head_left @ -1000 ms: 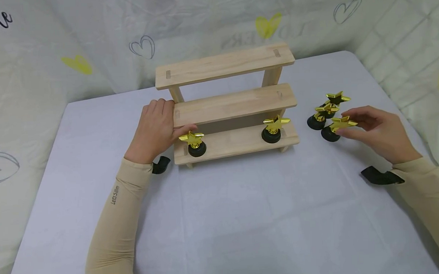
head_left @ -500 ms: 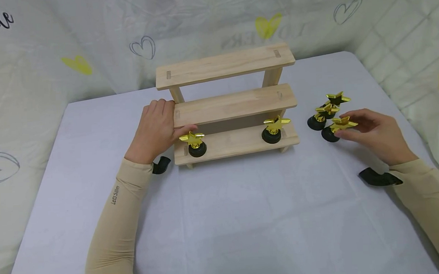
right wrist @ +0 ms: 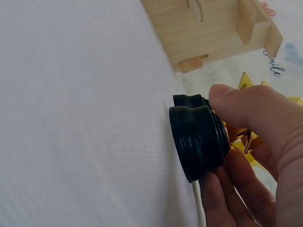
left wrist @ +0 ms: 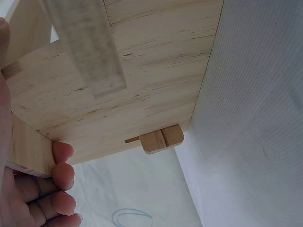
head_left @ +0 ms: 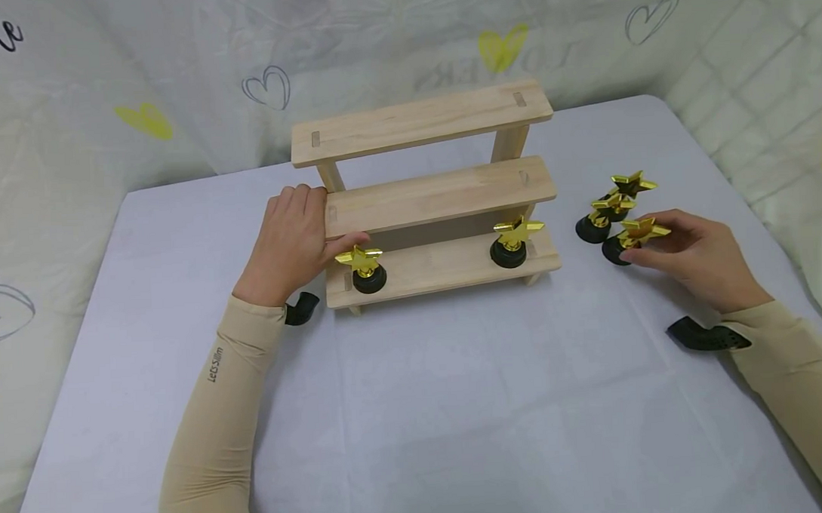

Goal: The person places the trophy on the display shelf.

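A three-tier wooden shelf [head_left: 436, 198] stands on the white table. My left hand [head_left: 284, 246] grips the left end of its middle board; the fingertips [left wrist: 63, 176] curl around the wood in the left wrist view. At the right, my right hand [head_left: 699, 258] holds a gold star trophy [head_left: 644, 232] by its neck, thumb and fingers around it just above the black round base [right wrist: 196, 142]. The trophy is upright, its base close over the cloth. The lowest board bears a star trophy [head_left: 369, 279] at its left end and another trophy [head_left: 509, 253] near its right end.
Two more star trophies, one nearer [head_left: 592, 230] and one farther [head_left: 631, 183], stand close together behind the held one. A pale curtain [head_left: 376, 46] with printed hearts hangs along the back and sides. White cloth [head_left: 457, 406] covers the table.
My right hand has shifted slightly left and lower on the trophy, its thumb sliding from the star down toward the base. The left hand and the shelf have stayed put.
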Demonstrator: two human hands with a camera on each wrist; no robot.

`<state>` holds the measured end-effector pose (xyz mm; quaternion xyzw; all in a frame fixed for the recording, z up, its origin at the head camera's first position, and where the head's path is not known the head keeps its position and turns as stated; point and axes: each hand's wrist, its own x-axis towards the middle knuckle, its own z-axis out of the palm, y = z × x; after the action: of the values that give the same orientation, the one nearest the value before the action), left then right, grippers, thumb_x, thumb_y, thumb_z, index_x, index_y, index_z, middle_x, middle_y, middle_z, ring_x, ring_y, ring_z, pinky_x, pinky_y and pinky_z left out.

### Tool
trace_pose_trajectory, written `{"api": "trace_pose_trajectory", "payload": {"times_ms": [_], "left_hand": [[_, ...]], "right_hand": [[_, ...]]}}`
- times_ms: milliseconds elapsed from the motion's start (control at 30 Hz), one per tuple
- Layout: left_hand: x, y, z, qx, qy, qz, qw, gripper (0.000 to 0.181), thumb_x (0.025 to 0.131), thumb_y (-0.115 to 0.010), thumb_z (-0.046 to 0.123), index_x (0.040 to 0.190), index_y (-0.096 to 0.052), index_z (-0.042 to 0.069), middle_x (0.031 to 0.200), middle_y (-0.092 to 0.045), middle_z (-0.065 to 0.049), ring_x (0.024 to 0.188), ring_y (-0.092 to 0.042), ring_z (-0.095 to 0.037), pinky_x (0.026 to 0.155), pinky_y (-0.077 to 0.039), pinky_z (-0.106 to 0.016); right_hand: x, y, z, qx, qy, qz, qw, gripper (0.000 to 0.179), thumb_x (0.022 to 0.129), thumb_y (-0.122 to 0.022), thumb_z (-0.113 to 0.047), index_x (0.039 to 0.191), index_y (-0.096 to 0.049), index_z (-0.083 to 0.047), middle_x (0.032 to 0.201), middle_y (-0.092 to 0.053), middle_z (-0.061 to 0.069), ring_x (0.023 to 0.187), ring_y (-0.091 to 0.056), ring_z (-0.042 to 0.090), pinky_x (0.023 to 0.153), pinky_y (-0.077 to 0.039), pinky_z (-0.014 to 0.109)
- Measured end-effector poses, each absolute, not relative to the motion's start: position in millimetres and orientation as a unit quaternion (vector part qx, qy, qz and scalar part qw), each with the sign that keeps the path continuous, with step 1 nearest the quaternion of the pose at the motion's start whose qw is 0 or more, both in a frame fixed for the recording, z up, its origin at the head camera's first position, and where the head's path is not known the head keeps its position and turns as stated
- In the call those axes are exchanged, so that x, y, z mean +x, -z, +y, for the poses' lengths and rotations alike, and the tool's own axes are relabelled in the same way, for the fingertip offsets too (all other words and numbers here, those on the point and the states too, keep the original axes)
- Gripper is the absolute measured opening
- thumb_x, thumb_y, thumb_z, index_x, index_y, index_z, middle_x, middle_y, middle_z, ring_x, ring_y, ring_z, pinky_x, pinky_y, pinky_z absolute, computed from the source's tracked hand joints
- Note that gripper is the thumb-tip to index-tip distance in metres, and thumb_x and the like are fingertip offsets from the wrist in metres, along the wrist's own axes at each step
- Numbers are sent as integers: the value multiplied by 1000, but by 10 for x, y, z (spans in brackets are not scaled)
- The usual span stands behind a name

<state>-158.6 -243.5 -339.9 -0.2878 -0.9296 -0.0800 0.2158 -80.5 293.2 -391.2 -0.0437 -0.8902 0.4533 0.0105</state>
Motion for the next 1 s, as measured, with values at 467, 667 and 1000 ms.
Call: {"api": "trace_pose_trajectory", "payload": {"times_ms": [467, 667, 1000], "left_hand": [[-1560, 3393, -2444, -280, 81, -933, 212, 102, 88, -24, 90, 99, -54, -7, 79, -49, -17, 75, -46, -35, 68, -39, -45], [-1571, 3391, -2441, -282, 82, -932, 213, 101, 88, -26, 90, 99, -54, -7, 78, -48, -16, 74, -45, -34, 67, -38, -44], [-1582, 3390, -2419, -289, 82, -929, 214, 100, 88, -29, 89, 100, -54, -7, 78, -49, -16, 73, -45, -35, 67, -39, -45]], "right_hand": [[-823, 3945, 2903, -46, -407, -912, 1, 44, 81, -91, -28, 115, -67, -15, 92, -62, -38, 88, -58, -23, 79, -35, 0], [-817, 3942, 2902, -50, -406, -912, 4, 44, 82, -90, -30, 116, -68, -14, 92, -61, -36, 85, -59, -20, 78, -36, 1], [-805, 3948, 2921, -62, -424, -903, 3, 43, 81, -90, -26, 116, -68, -15, 88, -64, -37, 81, -62, -18, 76, -38, 4]]}}
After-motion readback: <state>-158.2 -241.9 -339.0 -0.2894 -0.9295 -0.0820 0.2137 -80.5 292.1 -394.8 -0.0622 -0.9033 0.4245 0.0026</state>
